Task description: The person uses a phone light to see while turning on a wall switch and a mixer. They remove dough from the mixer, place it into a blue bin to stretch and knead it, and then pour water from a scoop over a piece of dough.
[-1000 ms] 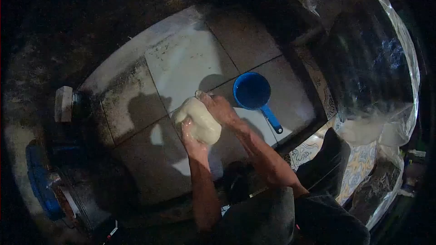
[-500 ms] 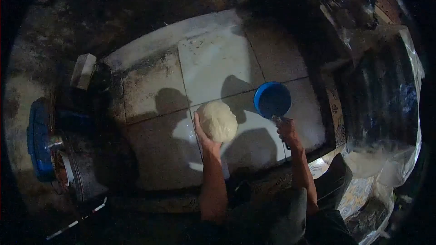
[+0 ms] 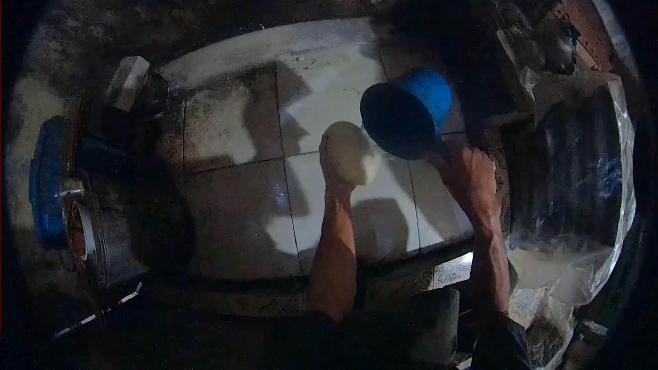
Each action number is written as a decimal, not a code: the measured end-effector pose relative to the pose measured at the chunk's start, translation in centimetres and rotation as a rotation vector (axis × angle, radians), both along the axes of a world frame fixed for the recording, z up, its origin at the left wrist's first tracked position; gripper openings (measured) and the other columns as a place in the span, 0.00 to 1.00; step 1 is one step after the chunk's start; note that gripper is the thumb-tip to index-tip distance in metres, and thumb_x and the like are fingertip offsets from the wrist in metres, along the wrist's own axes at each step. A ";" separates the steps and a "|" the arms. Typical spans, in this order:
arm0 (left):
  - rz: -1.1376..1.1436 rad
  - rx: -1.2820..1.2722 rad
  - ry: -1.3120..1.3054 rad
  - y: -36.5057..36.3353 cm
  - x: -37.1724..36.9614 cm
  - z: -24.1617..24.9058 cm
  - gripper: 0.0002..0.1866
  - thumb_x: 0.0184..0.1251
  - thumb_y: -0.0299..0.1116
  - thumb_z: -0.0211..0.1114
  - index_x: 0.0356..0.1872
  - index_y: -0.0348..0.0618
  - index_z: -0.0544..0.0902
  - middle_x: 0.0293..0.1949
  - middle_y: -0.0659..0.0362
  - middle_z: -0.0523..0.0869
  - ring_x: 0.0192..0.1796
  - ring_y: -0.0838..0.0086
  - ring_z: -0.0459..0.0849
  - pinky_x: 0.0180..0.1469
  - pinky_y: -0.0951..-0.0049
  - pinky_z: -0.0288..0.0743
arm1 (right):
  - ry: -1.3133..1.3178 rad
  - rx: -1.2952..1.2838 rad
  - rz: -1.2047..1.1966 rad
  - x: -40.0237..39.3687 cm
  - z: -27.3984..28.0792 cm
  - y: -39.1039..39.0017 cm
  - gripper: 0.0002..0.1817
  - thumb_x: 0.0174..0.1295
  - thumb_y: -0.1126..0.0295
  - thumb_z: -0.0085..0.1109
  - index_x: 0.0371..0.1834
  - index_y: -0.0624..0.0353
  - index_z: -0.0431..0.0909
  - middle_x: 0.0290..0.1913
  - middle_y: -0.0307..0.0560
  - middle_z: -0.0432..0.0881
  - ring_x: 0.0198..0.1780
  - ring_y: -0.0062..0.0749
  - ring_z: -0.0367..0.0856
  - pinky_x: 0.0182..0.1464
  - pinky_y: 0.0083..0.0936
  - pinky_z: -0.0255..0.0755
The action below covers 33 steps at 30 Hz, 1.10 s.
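Note:
A pale, rounded lump like dough rests against my left hand, whose fingers curve round its left side. My right hand is closed on the handle of a blue scoop. The scoop is tilted, its dark opening turned left toward the lump, its bottom up at the right. Both are over the tiled surface, on which shadows fall. The scoop's inside is too dark to make out.
A blue container stands at the far left, near a pale block. At the right lies an open sack with a clear plastic edge, pale powder in its lower part. A raised edge borders the tiles.
My right hand has lifted the blue scoop and tipped it toward the lump. My left hand and the lump have moved slightly up and right, and the view has shifted a little.

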<state>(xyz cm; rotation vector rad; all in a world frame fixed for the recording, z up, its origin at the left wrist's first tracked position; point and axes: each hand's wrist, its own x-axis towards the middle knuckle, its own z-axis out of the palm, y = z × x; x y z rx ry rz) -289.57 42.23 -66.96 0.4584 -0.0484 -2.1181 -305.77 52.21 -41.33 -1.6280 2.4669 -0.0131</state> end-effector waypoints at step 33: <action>0.087 -0.312 -0.060 -2.7 -2.2 4.4 0.24 0.67 0.58 0.52 0.53 0.52 0.76 0.47 0.59 0.79 0.50 0.62 0.80 0.50 0.51 0.77 | 0.198 -0.242 0.167 0.1 -1.8 -4.8 0.21 0.56 0.51 0.63 0.41 0.58 0.83 0.29 0.57 0.84 0.33 0.51 0.84 0.37 0.42 0.78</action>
